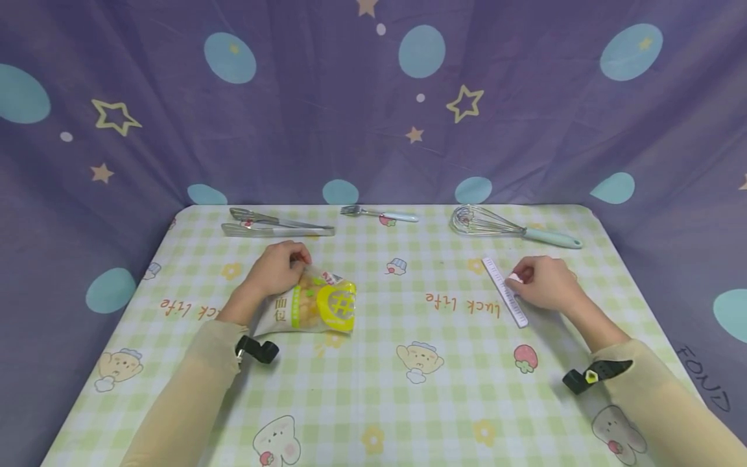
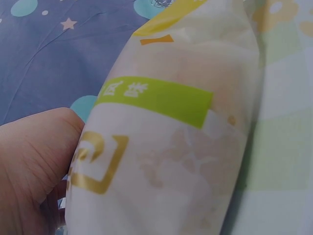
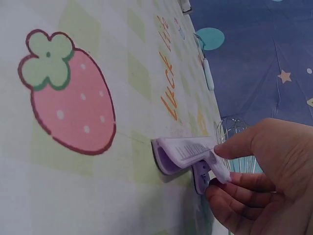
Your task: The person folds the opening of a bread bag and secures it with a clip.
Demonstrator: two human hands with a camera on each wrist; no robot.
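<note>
Clip (image 3: 183, 149), pale lilac — handle pinched between thumb and fingers of my right hand (image 1: 547, 282), right side of the checked tablecloth (image 1: 350, 389). My left hand (image 1: 279, 267), fingers curled, grips one edge of a bread bag (image 1: 321, 305) at left; whether it is lifted I cannot tell. Beyond, left to right: tongs (image 1: 292, 231), fork (image 1: 399, 216), whisk (image 1: 548, 238) — purple curtain (image 1: 350, 130) behind.

On the table (image 1: 350, 389) we see, from left to right along the back, the tongs (image 1: 280, 231), the fork (image 1: 380, 215) and the whisk (image 1: 528, 234), with the bread packet (image 1: 315, 308) before the tongs and the clip (image 1: 505, 293) before the whisk.
</note>
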